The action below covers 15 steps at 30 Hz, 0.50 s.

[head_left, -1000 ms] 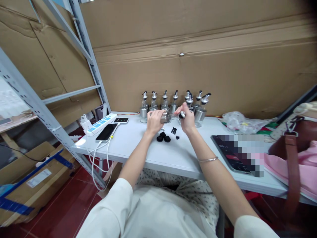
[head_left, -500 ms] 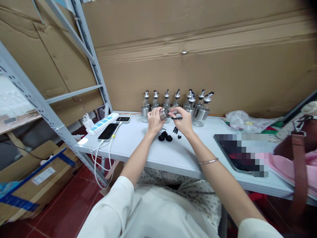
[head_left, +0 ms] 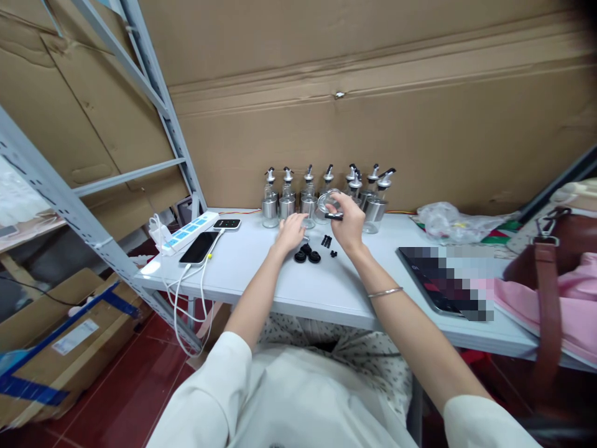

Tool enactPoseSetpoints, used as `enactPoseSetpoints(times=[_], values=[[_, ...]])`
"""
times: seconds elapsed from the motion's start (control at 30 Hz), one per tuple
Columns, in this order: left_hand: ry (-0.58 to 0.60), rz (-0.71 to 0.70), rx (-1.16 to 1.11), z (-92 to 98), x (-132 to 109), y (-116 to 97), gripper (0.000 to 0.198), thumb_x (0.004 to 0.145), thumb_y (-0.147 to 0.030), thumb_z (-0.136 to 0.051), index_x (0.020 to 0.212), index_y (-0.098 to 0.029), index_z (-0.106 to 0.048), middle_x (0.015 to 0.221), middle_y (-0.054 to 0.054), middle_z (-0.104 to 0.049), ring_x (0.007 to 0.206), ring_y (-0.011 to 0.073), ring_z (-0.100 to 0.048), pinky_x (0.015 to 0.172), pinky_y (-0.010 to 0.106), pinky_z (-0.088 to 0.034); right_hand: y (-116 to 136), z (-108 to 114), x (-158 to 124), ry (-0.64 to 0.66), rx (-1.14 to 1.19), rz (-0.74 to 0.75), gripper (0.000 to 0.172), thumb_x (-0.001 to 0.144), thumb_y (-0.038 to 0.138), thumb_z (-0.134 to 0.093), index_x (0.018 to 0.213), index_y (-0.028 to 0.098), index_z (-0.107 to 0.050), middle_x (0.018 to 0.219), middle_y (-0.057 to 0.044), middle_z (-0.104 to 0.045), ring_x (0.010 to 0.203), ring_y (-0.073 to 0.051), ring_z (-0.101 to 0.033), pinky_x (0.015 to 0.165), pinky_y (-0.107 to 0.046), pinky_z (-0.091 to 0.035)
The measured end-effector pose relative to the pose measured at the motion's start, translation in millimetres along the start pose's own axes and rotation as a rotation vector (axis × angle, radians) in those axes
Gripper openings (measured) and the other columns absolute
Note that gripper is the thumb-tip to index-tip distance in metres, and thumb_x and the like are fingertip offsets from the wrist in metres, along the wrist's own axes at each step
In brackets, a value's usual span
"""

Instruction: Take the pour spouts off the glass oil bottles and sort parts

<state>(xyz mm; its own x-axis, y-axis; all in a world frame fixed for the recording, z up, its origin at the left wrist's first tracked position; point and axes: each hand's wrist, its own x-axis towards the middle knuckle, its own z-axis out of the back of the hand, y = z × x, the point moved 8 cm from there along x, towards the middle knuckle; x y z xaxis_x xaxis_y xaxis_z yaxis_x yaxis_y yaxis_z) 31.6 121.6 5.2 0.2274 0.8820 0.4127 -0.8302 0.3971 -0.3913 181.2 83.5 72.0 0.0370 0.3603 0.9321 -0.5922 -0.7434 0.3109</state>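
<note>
On the left, the power strip (head_left: 191,233) and black phone (head_left: 199,247) took up that end of the bench (head_left: 249,270), with white cables (head_left: 202,283) looping over its front edge — a likely snag for a forearm. Between the phone and the left hand (head_left: 291,234) lay the widest stretch for moving. That hand had its fingers outstretched, with no visible grip, though its underside was hidden. Behind, the row of bottles (head_left: 308,205) left little depth.

Just right of the left hand sat the black caps (head_left: 314,256), then slim black pieces (head_left: 327,241); a sweeping wrist could have scattered both. Above them, the right hand (head_left: 349,223) gripped a clear glass piece (head_left: 329,201), tilted, plus a short black part (head_left: 334,216) at its fingers. Good handling seemed to ask for a firm, unhurried hold — held off the bottles close behind. Farther right, a dark-screened device (head_left: 422,274) reached towards the front edge, limiting elbow room.
</note>
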Motion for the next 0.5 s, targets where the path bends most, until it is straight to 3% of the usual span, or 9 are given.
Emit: enactPoseSetpoints(times=[0.13,0.3,0.5], values=[[0.06,0.011,-0.003,-8.1,1,5,0.04,0.087,-0.012,-0.039,0.122,-0.022,-0.054,0.137,0.008,-0.051,0.131,0.0241,-0.04,0.109,0.053,-0.03,-13,-8,-4,0.065,-0.064,-0.019,0.023,0.089,0.025,-0.046,0.104,0.022,-0.063,0.11,-0.009,-0.069,0.107,-0.025,-0.063,0.089,-0.04,-0.051],[0.051,0.004,-0.04,-9.4,3,7,0.036,0.087,-0.012,-0.039,0.117,-0.021,-0.058,0.138,0.009,-0.049,0.129,0.0258,-0.043,0.105,0.052,-0.037,-22,-10,-7,0.099,-0.088,-0.061,0.027,0.087,0.021,-0.044,0.106,0.02,-0.063,0.113,-0.01,-0.068,0.107,-0.026,-0.063,0.089,-0.041,-0.049],[0.033,-0.089,-0.117,-9.2,6,1,0.034,0.084,-0.006,-0.038,0.104,-0.017,-0.063,0.117,0.009,-0.061,0.113,0.0189,-0.055,0.103,0.034,-0.042,-35,-13,-10,0.145,-0.089,-0.159,0.03,0.084,0.021,-0.045,0.11,0.02,-0.059,0.109,-0.01,-0.068,0.09,-0.024,-0.065,0.084,-0.04,-0.049]])
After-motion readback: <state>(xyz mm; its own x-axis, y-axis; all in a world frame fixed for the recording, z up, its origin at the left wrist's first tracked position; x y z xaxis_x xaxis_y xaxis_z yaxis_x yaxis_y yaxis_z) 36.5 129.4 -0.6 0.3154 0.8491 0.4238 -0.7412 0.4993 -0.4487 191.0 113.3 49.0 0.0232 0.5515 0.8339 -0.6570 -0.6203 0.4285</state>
